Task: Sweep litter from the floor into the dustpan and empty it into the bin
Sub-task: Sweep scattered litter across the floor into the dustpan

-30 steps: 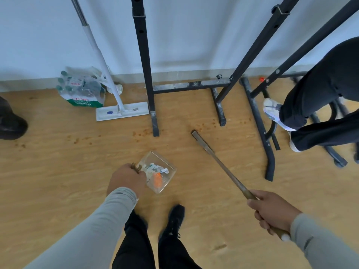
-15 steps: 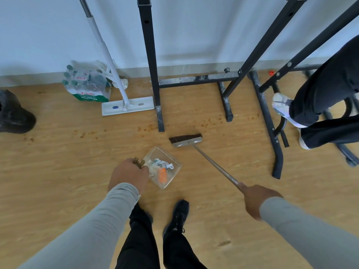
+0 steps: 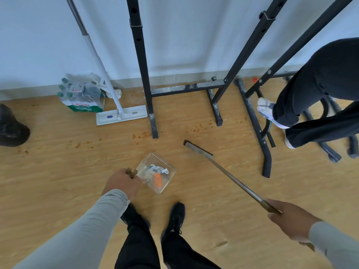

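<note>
The left hand [image 3: 122,183] grips the handle of the clear dustpan [image 3: 156,172], which sits just right of it; white and orange litter [image 3: 157,173] lies inside. The right hand [image 3: 289,220] is closed around the broom [image 3: 223,171] handle; its head seems to touch the floor [image 3: 58,162], beyond the pan.

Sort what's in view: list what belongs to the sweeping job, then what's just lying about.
Job: broom, clear dustpan, litter in it, left hand, right hand.

Lying about: flat mop, pack of bottles, black metal rack.
</note>
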Available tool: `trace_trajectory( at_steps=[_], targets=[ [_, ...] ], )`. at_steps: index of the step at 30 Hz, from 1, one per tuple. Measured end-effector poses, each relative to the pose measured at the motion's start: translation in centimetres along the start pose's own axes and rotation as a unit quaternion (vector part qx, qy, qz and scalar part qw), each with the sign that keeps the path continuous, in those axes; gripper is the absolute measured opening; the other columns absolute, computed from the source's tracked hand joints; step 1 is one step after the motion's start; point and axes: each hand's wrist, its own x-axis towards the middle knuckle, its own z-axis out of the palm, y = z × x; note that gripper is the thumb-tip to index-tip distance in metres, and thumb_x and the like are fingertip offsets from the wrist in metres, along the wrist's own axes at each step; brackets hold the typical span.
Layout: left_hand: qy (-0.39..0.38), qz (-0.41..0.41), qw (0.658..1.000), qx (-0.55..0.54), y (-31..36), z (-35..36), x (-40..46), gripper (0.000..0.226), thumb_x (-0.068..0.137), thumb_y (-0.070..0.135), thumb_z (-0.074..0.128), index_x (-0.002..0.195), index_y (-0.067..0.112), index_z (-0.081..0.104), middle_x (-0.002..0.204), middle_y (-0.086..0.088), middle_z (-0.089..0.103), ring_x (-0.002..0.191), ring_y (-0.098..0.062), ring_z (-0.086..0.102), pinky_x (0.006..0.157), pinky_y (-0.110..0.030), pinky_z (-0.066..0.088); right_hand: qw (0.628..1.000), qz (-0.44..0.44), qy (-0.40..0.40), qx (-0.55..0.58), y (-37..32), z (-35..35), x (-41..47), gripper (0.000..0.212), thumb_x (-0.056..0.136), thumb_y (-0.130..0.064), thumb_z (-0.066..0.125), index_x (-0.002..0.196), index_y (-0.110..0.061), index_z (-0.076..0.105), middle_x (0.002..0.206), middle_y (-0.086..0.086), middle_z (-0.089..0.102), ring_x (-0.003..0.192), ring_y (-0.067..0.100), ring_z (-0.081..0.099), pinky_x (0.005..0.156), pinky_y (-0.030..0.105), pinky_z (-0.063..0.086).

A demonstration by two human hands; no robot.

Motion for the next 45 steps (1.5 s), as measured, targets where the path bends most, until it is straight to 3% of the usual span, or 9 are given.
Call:
trace_trajectory(
  at_steps=[2, 4, 10, 18, 24, 29, 33, 39, 45],
  targets=[
    [-0.010, 0.027, 0.998, 0.049, -0.7, -0.6, -0.7, 0.016, 0.094, 0.037, 0.054, 0.100, 0.023, 0.056, 0.083, 0.003, 0.066, 0.069, -0.018, 0.065, 0.062, -0.032, 0.054, 0.996, 0.024, -0.022, 0.078, 0.1, 0.0, -0.1, 0.043, 0.105, -0.027, 0.044, 0.148, -0.034, 0.041, 0.064, 0.000, 0.053, 0.045, 0.014, 0.044, 0.044, 0.024, 0.038],
    [-0.026, 0.059, 0.993, 0.097, -0.8, -0.9, -1.0, 0.017, 0.094, 0.040, 0.054, 0.107, 0.030, 0.056, 0.086, 0.007, 0.066, 0.071, -0.016, 0.066, 0.065, -0.031, 0.055, 0.993, 0.026, -0.014, 0.112, -0.4, 0.2, 0.3, 0.039, 0.105, -0.024, 0.043, 0.144, -0.030, 0.044, 0.056, 0.004, 0.048, 0.040, 0.017, 0.039, 0.043, 0.025, 0.036],
    [-0.029, 0.065, 0.986, 0.148, 0.4, 0.2, -0.2, 0.016, 0.093, 0.037, 0.053, 0.100, 0.024, 0.058, 0.081, 0.004, 0.067, 0.068, -0.018, 0.066, 0.061, -0.031, 0.055, 0.999, 0.024, 0.014, 0.041, -6.0, 4.8, 5.3, 0.048, 0.101, -0.016, 0.037, 0.148, -0.023, 0.040, 0.082, 0.011, 0.059, 0.061, 0.024, 0.052, 0.047, 0.026, 0.038],
    [-0.017, 0.070, 0.987, 0.140, 0.1, 0.5, 1.0, 0.011, 0.092, 0.038, 0.054, 0.096, 0.029, 0.059, 0.078, 0.007, 0.066, 0.066, -0.016, 0.065, 0.058, -0.029, 0.052, 0.987, -0.001, -0.156, -0.038, -9.3, 10.5, 2.7, 0.076, 0.095, -0.008, 0.038, 0.158, -0.041, 0.011, 0.110, 0.000, 0.054, 0.078, 0.023, 0.062, 0.050, 0.025, 0.048],
    [-0.011, 0.075, 0.989, 0.124, 0.3, 0.5, 1.6, 0.016, 0.091, 0.036, 0.053, 0.102, 0.028, 0.062, 0.082, 0.007, 0.066, 0.072, -0.016, 0.065, 0.071, -0.036, 0.059, 0.965, 0.039, -0.211, 0.152, -3.3, -0.9, -0.2, 0.054, 0.100, -0.011, 0.056, 0.145, -0.038, 0.045, 0.063, 0.008, 0.045, 0.045, 0.017, 0.034, 0.042, 0.025, 0.030],
    [-0.001, 0.074, 0.989, 0.125, -0.3, 0.6, 1.4, 0.022, 0.091, 0.040, 0.053, 0.109, 0.031, 0.062, 0.090, 0.010, 0.066, 0.078, -0.016, 0.064, 0.073, -0.035, 0.058, 0.972, 0.036, -0.132, 0.190, -2.5, -1.4, -0.4, 0.052, 0.099, -0.012, 0.055, 0.140, -0.043, 0.043, 0.064, 0.010, 0.043, 0.045, 0.018, 0.034, 0.044, 0.026, 0.029],
    [-0.003, 0.074, 0.991, 0.115, -0.2, 0.7, 1.3, 0.021, 0.090, 0.041, 0.053, 0.107, 0.032, 0.062, 0.089, 0.012, 0.067, 0.075, -0.014, 0.065, 0.073, -0.036, 0.059, 0.998, 0.016, -0.035, 0.040, -6.9, 4.3, 4.2, 0.060, 0.096, -0.014, 0.044, 0.151, -0.035, 0.035, 0.087, 0.009, 0.066, 0.060, 0.023, 0.054, 0.048, 0.027, 0.043],
    [0.001, 0.075, 0.990, 0.122, -0.4, 0.8, 1.3, 0.017, 0.090, 0.040, 0.054, 0.103, 0.032, 0.062, 0.086, 0.011, 0.066, 0.074, -0.015, 0.064, 0.072, -0.035, 0.058, 0.987, -0.031, -0.156, 0.024, -12.5, 10.6, 2.5, 0.066, 0.094, -0.012, 0.042, 0.156, -0.027, 0.026, 0.102, 0.005, 0.060, 0.068, 0.019, 0.060, 0.053, 0.027, 0.052],
    [-0.007, 0.077, 0.989, 0.126, -0.6, 0.5, 1.3, 0.018, 0.090, 0.042, 0.053, 0.104, 0.032, 0.060, 0.083, 0.010, 0.066, 0.072, -0.015, 0.064, 0.069, -0.034, 0.058, 0.936, 0.031, -0.245, 0.250, -6.0, 2.8, 1.5, 0.059, 0.098, -0.002, 0.052, 0.150, -0.028, 0.042, 0.064, 0.008, 0.048, 0.045, 0.016, 0.036, 0.041, 0.024, 0.032]
  ],
)
